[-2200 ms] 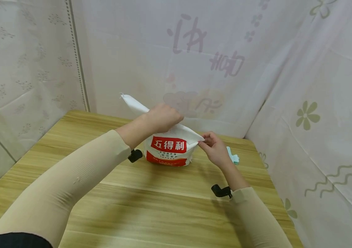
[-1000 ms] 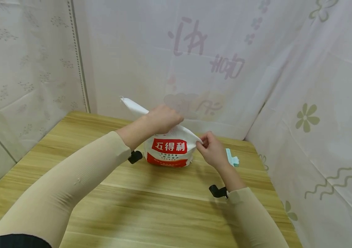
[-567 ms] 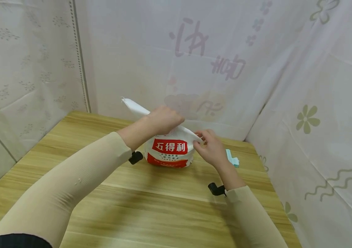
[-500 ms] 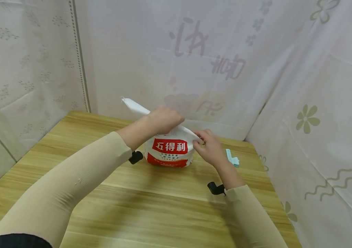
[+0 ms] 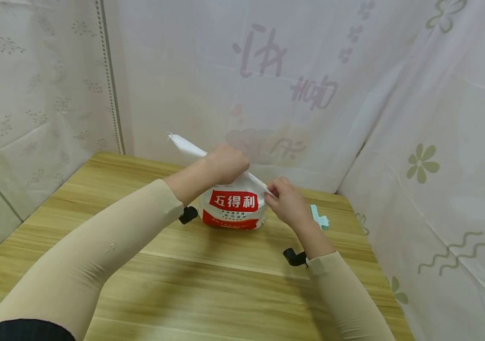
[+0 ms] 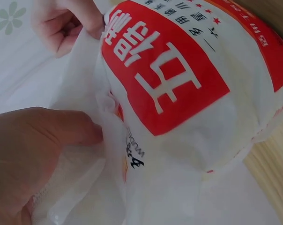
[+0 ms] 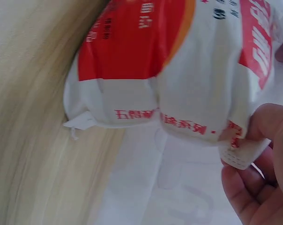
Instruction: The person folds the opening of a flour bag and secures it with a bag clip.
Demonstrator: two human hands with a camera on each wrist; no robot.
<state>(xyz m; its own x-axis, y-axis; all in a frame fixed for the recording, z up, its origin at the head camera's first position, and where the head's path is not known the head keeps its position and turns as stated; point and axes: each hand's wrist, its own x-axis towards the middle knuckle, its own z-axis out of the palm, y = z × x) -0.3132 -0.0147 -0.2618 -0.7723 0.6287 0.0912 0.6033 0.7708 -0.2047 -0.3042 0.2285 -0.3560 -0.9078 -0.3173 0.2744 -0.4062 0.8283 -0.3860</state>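
A white flour bag (image 5: pixel 233 202) with red panels and Chinese print stands on the wooden table. My left hand (image 5: pixel 227 164) grips its gathered top; in the left wrist view the thumb (image 6: pixel 76 125) presses on the folded white material. At the bag's right side my right hand (image 5: pixel 288 202) pinches the upper corner, and the stitched corner (image 7: pixel 237 159) shows between thumb and fingers in the right wrist view. A loose white end (image 5: pixel 184 144) of the bag sticks up to the left past my left hand. The left fingers are mostly hidden behind the bag's top.
A mint-green clip-like object (image 5: pixel 320 219) lies on the table (image 5: pixel 174 284) to the right, beyond my right hand. Patterned white curtains (image 5: pixel 174 71) hang close behind the table and along both sides. Black wrist-camera mounts (image 5: pixel 295 257) jut out from both wrists.
My right hand has shifted slightly left along the bag's corner, its fingers loosening and then pinching closer in. The corner is drawn in toward the bag. My left hand stays nearly in place.
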